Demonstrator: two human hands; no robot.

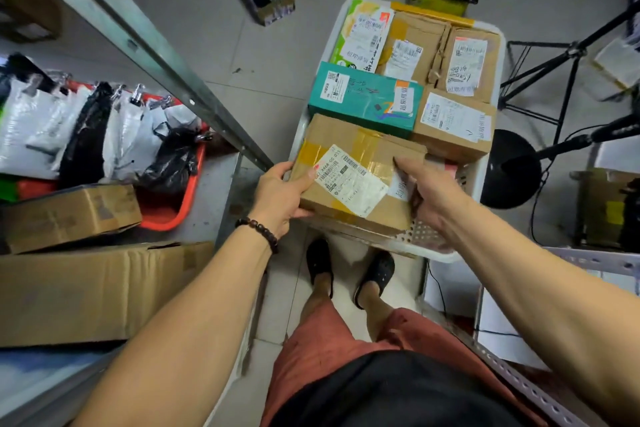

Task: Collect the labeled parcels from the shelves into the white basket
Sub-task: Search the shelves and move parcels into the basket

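Forearms reach down over my feet. Left hand [280, 194] grips the left edge of the taped brown parcel [356, 180], thumb on its label. Right hand [429, 194] grips the right edge, fingers curled round it. Parcel sits tilted at the near end of the white basket [485, 170], just beside the teal box [363, 97]. Risk: basket looks full, so if released now it may perch on the rim and slide out toward me.
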